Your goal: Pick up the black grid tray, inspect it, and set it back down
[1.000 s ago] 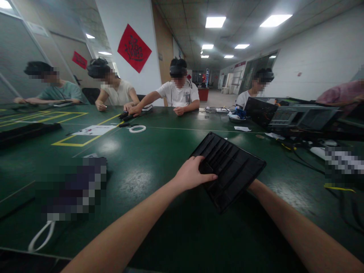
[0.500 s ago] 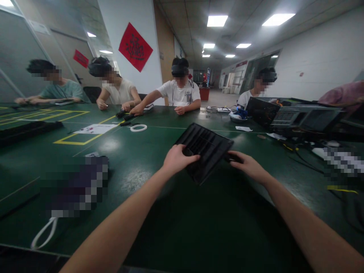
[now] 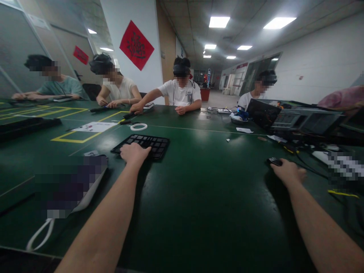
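A black keyboard (image 3: 145, 144) lies flat on the green table (image 3: 199, 189), keys up, left of the middle. My left hand (image 3: 133, 152) rests on its near edge with the fingers curled over it. My right hand (image 3: 288, 172) is far out to the right, low on the table. Its fingertips close on a small black object (image 3: 274, 161) that I cannot make out further.
A blurred dark item with a white cord (image 3: 71, 185) lies at the near left. A white ring (image 3: 138, 127) and a paper in a yellow-taped square (image 3: 93, 127) lie beyond the keyboard. Black equipment and cables (image 3: 301, 121) crowd the right side. Several people sit along the far edge.
The keyboard, held underside up in both hands at the centre, now lies keys up further left. My right hand has left it and moved right with a small black piece.
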{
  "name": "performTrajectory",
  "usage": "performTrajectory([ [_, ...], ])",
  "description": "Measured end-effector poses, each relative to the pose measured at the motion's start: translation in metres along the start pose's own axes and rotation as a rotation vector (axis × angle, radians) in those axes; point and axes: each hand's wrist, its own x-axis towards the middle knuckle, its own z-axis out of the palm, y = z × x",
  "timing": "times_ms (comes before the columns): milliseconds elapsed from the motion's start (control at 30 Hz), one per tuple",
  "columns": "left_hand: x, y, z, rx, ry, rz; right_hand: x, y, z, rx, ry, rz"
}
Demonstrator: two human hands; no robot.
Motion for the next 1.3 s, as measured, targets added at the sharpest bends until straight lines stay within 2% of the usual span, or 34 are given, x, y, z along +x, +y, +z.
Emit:
performTrajectory([
  [133, -0.007, 0.004, -0.001, -0.004, 0.169, 0.136, -0.015, -0.011, -0.01, -0.007, 0.088, 0.063],
  [200, -0.007, 0.003, -0.002, 0.0, 0.132, 0.128, -0.02, -0.014, -0.014, 0.009, 0.144, 0.055],
  [267, -0.003, 0.001, -0.004, 0.02, 0.033, 0.078, -0.021, -0.014, -0.016, 0.009, 0.148, 0.054],
  [367, 0.003, -0.002, -0.005, 0.058, -0.116, 0.044, -0.018, -0.012, -0.015, 0.0, 0.073, 0.065],
  [433, 0.005, -0.002, -0.005, 0.077, -0.166, 0.069, -0.016, -0.012, -0.013, -0.004, -0.008, 0.074],
  [567, 0.006, -0.002, -0.005, 0.091, -0.172, 0.113, -0.012, -0.011, -0.012, -0.03, -0.157, 0.096],
  [633, 0.005, -0.002, -0.005, 0.091, -0.171, 0.112, -0.01, -0.011, -0.012, -0.035, -0.17, 0.101],
  [700, 0.003, -0.001, -0.004, 0.082, -0.119, 0.125, -0.009, -0.011, -0.012, -0.036, -0.165, 0.099],
  [767, -0.002, 0.003, -0.004, 0.039, 0.005, 0.228, -0.008, -0.011, -0.011, -0.03, -0.168, 0.085],
  [833, -0.013, 0.012, -0.002, -0.053, 0.112, 0.425, -0.008, -0.011, -0.01, -0.028, -0.174, 0.074],
  [867, -0.021, 0.019, -0.001, -0.114, 0.125, 0.539, -0.008, -0.011, -0.01, -0.03, -0.174, 0.071],
  [933, -0.042, 0.034, 0.004, -0.24, 0.068, 0.755, -0.009, -0.012, -0.01, -0.036, -0.169, 0.075],
  [1067, -0.084, 0.061, 0.016, -0.347, -0.199, 1.226, -0.01, -0.013, -0.009, -0.017, -0.162, 0.052],
  [1100, -0.09, 0.064, 0.018, -0.35, -0.256, 1.308, -0.01, -0.013, -0.009, -0.012, -0.161, 0.048],
  [1167, -0.096, 0.067, 0.023, -0.357, -0.338, 1.387, -0.008, -0.013, -0.007, -0.011, -0.152, 0.048],
  [1300, -0.094, 0.064, 0.025, -0.366, -0.419, 1.387, -0.007, -0.013, -0.004, -0.015, -0.128, 0.054],
])
